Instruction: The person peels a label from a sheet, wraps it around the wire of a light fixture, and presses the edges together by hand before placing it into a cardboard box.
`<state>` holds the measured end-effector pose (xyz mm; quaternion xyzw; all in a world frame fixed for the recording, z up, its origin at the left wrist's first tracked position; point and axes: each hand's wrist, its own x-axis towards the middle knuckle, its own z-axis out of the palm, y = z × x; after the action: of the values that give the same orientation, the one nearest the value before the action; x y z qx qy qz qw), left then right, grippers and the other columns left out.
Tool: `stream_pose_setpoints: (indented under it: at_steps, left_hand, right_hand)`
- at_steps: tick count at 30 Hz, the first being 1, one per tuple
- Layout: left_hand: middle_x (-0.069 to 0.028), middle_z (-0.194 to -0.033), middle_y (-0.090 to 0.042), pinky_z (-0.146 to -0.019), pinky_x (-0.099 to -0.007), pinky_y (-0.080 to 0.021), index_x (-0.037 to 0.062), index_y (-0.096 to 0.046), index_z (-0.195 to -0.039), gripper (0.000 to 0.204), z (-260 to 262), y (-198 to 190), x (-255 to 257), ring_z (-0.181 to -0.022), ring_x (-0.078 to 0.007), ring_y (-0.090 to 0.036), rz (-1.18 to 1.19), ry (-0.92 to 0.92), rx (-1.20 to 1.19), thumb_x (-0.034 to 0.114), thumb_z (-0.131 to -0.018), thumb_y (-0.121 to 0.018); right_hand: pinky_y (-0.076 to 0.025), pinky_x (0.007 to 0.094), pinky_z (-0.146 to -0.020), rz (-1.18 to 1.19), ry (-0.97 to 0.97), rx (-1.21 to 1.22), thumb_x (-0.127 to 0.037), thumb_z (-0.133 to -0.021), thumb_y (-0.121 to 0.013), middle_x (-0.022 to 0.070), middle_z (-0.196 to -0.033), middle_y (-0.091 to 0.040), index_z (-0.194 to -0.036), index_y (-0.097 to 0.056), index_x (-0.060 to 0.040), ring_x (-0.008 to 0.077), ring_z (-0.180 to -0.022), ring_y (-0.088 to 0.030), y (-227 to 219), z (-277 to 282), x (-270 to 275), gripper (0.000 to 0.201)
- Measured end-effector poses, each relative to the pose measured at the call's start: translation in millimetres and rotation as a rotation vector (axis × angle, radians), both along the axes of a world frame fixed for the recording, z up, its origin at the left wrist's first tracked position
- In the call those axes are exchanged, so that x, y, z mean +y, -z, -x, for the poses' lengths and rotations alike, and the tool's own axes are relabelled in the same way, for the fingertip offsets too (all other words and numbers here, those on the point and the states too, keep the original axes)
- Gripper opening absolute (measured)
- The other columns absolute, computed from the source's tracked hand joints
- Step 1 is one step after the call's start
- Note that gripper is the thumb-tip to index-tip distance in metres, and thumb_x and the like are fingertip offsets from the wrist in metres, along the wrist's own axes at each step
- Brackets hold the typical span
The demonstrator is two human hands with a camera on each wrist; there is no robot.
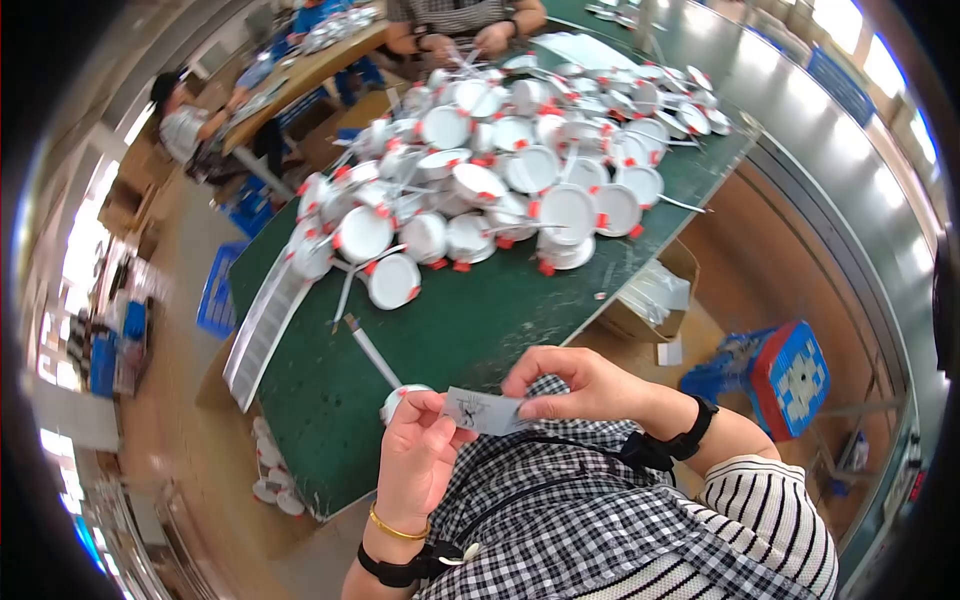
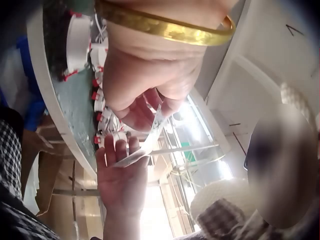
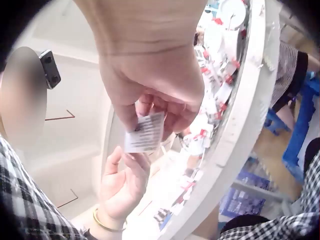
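Item: printed label (image 1: 483, 411), held above the near edge of the green table (image 1: 470, 320), left end pinched by left hand (image 1: 415, 455), right end by right hand (image 1: 580, 385). Handling advice: keep both pinches light and level, peeling slowly so the strip stays flat. Obscured: print illegible; white fitting (image 1: 398, 397) mostly hidden behind the left fingers.

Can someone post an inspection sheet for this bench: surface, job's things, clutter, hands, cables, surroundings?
Surface: green table.
Job's things: small printed label, pinched by left hand and right hand; white fitting behind the left hand.
Clutter: heap of white round fittings with red clips; strip stack at the table's edge.
Hands: both hold the label.
Cables: thin leads among the heap.
Surroundings: cardboard box, blue crates, seated workers.
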<state>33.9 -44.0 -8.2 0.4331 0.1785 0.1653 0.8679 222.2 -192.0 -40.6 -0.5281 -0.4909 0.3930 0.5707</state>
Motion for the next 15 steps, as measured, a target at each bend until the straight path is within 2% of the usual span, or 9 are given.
stream_pose_setpoints:
  at_steps: [3,5,6,7,9,11,13,14,15]
  left_hand:
    - [-0.0084,-0.119,-0.053,-0.090,-0.0351,-0.050,0.0045,-0.048,-0.118,0.036,39,-4,10,-0.107,-0.0178,-0.055,-0.104,-0.132,0.054,0.001,-0.085,-0.062]
    - [-0.0094,-0.125,-0.048,-0.094,-0.0359,-0.047,0.0041,-0.044,-0.127,0.054,60,-6,14,-0.116,-0.0193,-0.050,-0.430,-0.269,0.125,0.001,-0.079,-0.069]
    - [-0.0106,-0.130,-0.045,-0.099,-0.0379,-0.043,0.0038,-0.039,-0.133,0.070,71,-7,19,-0.120,-0.0203,-0.047,-0.418,-0.271,0.149,0.002,-0.073,-0.075]
    - [-0.0106,-0.130,-0.045,-0.099,-0.0379,-0.043,0.0038,-0.039,-0.133,0.070,78,-7,23,-0.120,-0.0203,-0.047,-0.414,-0.290,0.148,0.002,-0.073,-0.075]
    - [-0.0109,-0.135,-0.042,-0.101,-0.0382,-0.041,0.0043,-0.040,-0.133,0.071,84,-6,31,-0.122,-0.0195,-0.046,-0.557,-0.001,0.178,0.004,-0.071,-0.077]
    - [-0.0101,-0.131,-0.047,-0.101,-0.0365,-0.040,0.0034,-0.047,-0.127,0.063,84,-7,31,-0.119,-0.0177,-0.048,-0.578,0.043,0.169,0.006,-0.072,-0.077]
    - [-0.0072,-0.116,-0.056,-0.094,-0.0309,-0.043,0.0025,-0.053,-0.119,0.052,83,-10,33,-0.110,-0.0157,-0.053,-0.381,0.325,0.223,0.006,-0.073,-0.076]
    - [-0.0032,-0.100,-0.062,-0.084,-0.0260,-0.047,0.0015,-0.059,-0.106,0.034,83,-17,30,-0.094,-0.0115,-0.058,-0.317,0.292,0.280,0.004,-0.075,-0.073]
    - [-0.0032,-0.100,-0.062,-0.084,-0.0260,-0.047,0.0015,-0.059,-0.106,0.034,83,-16,31,-0.094,-0.0115,-0.058,-0.315,0.296,0.272,0.004,-0.075,-0.073]
  right_hand:
    - [-0.051,0.0295,-0.073,0.027,-0.028,-0.168,-0.010,-0.082,-0.069,0.0058,-0.091,-0.064,-0.096,-0.064,-0.0016,0.0171,-0.086,-0.062,-20,18,26,0.017]
    - [-0.050,0.0290,-0.066,-0.043,-0.076,-0.281,-0.007,-0.081,-0.067,0.0065,-0.088,-0.062,-0.094,-0.064,-0.0017,0.0171,-0.082,-0.062,-32,26,42,0.014]
    - [-0.050,0.0290,-0.066,-0.030,-0.198,-0.284,-0.006,-0.081,-0.067,0.0064,-0.088,-0.062,-0.094,-0.064,-0.0020,0.0177,-0.081,-0.062,-37,29,48,0.014]
    - [-0.050,0.0291,-0.066,-0.016,-0.316,-0.288,-0.005,-0.081,-0.066,0.0063,-0.089,-0.062,-0.094,-0.064,-0.0023,0.0184,-0.081,-0.062,-41,32,53,0.013]
    - [-0.050,0.0301,-0.066,-0.033,-0.390,-0.308,-0.005,-0.081,-0.065,0.0062,-0.088,-0.062,-0.093,-0.064,-0.0029,0.0191,-0.080,-0.062,-43,40,62,0.012]
    - [-0.049,0.0312,-0.066,-0.092,-0.570,-0.347,-0.006,-0.081,-0.066,0.0068,-0.086,-0.063,-0.093,-0.064,-0.0030,0.0195,-0.080,-0.062,-47,45,69,0.013]
    - [-0.048,0.0318,-0.067,-0.069,-0.596,-0.364,-0.006,-0.081,-0.065,0.0072,-0.084,-0.063,-0.094,-0.064,-0.0031,0.0193,-0.080,-0.062,-51,48,72,0.013]
    - [-0.048,0.0312,-0.069,-0.052,-0.582,-0.378,-0.008,-0.082,-0.066,0.0071,-0.087,-0.063,-0.098,-0.064,-0.0038,0.0191,-0.081,-0.061,-51,48,73,0.017]
    - [-0.049,0.0305,-0.071,-0.037,-0.567,-0.391,-0.009,-0.082,-0.067,0.0070,-0.089,-0.063,-0.102,-0.064,-0.0046,0.0188,-0.082,-0.061,-51,48,74,0.020]
